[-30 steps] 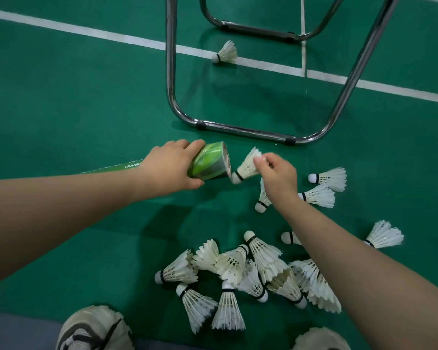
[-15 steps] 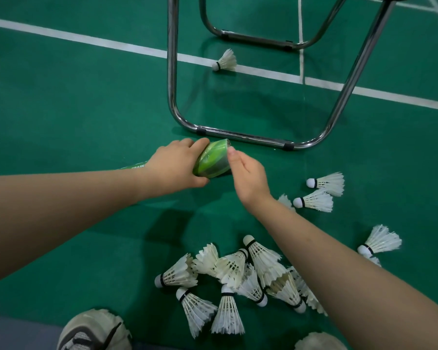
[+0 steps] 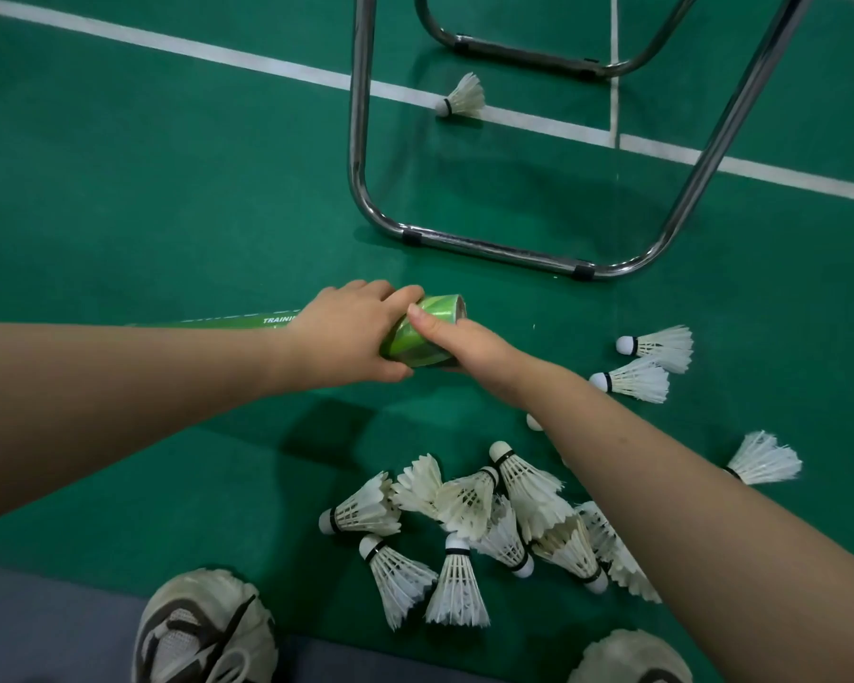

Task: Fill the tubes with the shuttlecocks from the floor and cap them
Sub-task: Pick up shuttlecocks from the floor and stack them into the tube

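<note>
Tube (image 3: 427, 332) is green, lying pretty much sideways over the green court floor (image 3: 119, 199), mouth end pointing right, with both hands on it. The left hand (image 3: 346, 332) is wrapped round it just behind the mouth end, fingers over the top and thumb underneath. The rest of the tube runs off to the left behind that wrist, with a bit of white "TRAINI" lettering showing. The right hand (image 3: 469, 345) clasps the mouth end from the near side, thumb (image 3: 422, 317) laid across the top. Its other fingers are tucked under the tube, so I can't see how they sit, and I can't tell what's inside the tube either. The main heap of shuttlecocks (image 3: 464, 515) is on the floor nearer than the tube, and the right forearm crosses over its right edge and hides a few. Two more shuttlecocks (image 3: 656, 347) lie side by side to the right of the tube, and another one (image 3: 765, 458) is further right and nearer. Just beyond the tube stands a chrome chair frame (image 3: 489, 248), its bottom bar not far past the mouth. Well beyond that, a stray shuttlecock (image 3: 462, 98) sits on a white court line (image 3: 218, 51). Two worn pale sneakers (image 3: 203, 628) are at the near edge, nearer than the tube.
</note>
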`<state>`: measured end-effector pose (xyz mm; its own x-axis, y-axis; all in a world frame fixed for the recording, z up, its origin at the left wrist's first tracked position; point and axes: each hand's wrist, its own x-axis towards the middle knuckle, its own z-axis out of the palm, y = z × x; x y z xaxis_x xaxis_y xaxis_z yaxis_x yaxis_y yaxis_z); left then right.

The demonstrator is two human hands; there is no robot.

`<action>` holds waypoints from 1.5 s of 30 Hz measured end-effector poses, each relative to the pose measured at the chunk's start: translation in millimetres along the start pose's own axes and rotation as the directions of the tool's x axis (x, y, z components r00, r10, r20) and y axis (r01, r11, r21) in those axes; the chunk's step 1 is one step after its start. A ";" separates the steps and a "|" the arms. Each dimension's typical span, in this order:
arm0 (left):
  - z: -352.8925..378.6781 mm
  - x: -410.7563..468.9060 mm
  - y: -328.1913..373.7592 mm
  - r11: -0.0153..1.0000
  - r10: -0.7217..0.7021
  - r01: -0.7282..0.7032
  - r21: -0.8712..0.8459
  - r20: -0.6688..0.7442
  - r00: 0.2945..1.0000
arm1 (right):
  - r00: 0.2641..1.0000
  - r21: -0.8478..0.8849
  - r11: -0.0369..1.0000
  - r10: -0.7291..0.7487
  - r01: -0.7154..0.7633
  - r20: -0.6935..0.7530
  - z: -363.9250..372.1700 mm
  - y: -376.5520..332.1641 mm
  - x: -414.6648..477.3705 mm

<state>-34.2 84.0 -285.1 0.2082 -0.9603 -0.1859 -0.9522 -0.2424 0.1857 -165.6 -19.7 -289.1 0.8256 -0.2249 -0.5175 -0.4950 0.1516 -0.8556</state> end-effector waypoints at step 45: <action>12.4 -84.3 -28.2 0.999 -0.005 0.000 0.053 0.088 0.996 | 0.998 -0.983 0.172 -0.036 0.065 0.060 91.7 104.0 -25.3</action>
<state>-27.7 173.5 -286.6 0.1922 -0.9432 -0.2712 -0.9628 -0.2347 0.1342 -213.1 90.0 -363.7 0.8576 -0.1719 -0.4847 -0.2972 -0.9348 -0.1943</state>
